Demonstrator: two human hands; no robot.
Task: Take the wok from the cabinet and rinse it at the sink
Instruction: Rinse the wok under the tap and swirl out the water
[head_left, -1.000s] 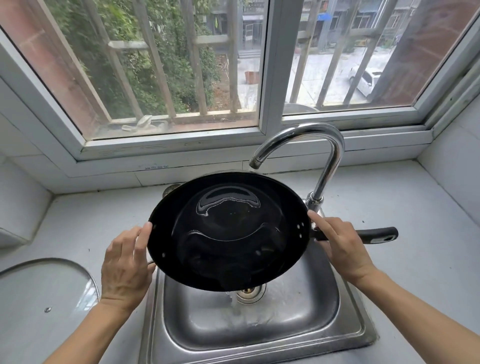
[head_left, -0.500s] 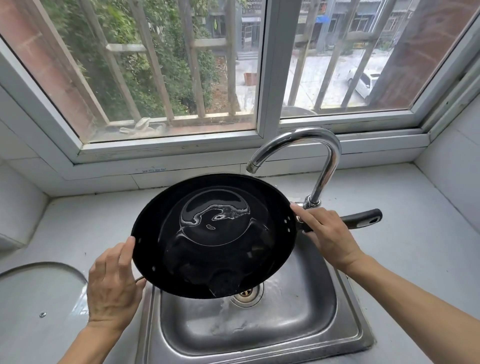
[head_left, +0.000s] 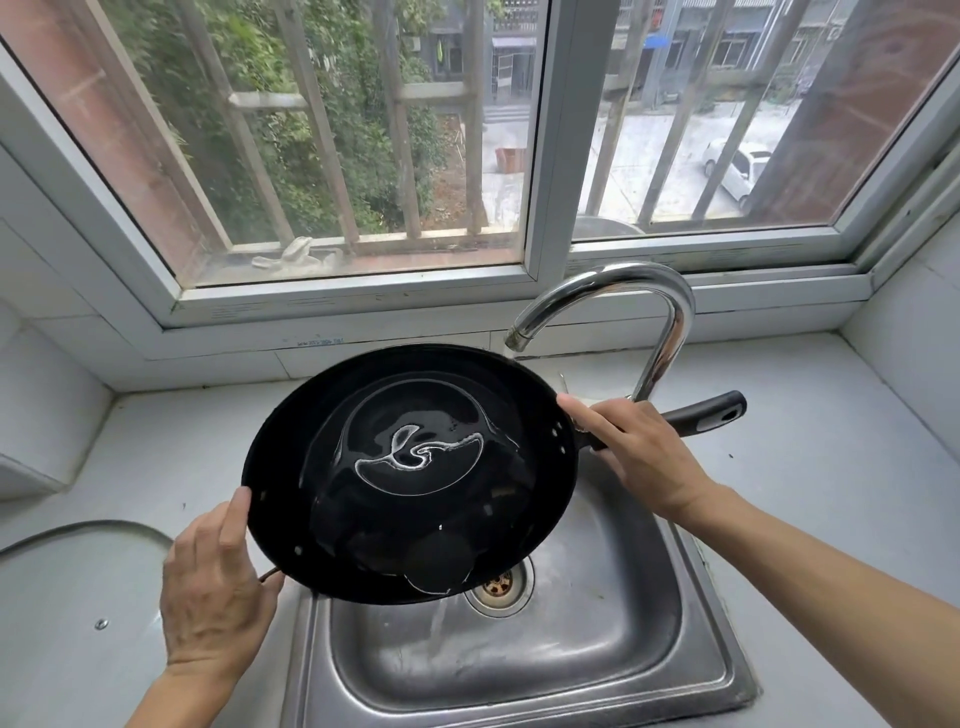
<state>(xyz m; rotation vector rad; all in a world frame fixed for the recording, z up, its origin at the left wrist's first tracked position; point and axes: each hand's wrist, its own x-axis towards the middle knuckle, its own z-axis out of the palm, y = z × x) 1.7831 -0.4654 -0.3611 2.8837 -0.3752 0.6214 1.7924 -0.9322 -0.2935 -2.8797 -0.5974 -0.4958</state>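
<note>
I hold the black wok (head_left: 415, 467) in the air above the steel sink (head_left: 597, 649). It is tilted down toward me, and water pours off its near rim into the basin. A thin film of water shines inside it. My left hand (head_left: 215, 587) grips the small helper handle on the wok's left rim. My right hand (head_left: 634, 449) grips the long black handle (head_left: 711, 410) where it meets the rim, index finger stretched along the edge. The curved chrome faucet (head_left: 670, 332) stands behind my right hand, its spout over the wok's far edge.
A round glass lid (head_left: 67, 597) lies flat on the grey counter (head_left: 156, 452) to the left of the sink. A barred window (head_left: 467, 156) runs along the back wall. Tiled walls close in at both sides. The drain (head_left: 501, 584) shows just under the wok's near rim.
The wok has tipped further toward me and shifted slightly left. The water that pooled inside now spills over the near rim into the sink. Both hands keep their hold.
</note>
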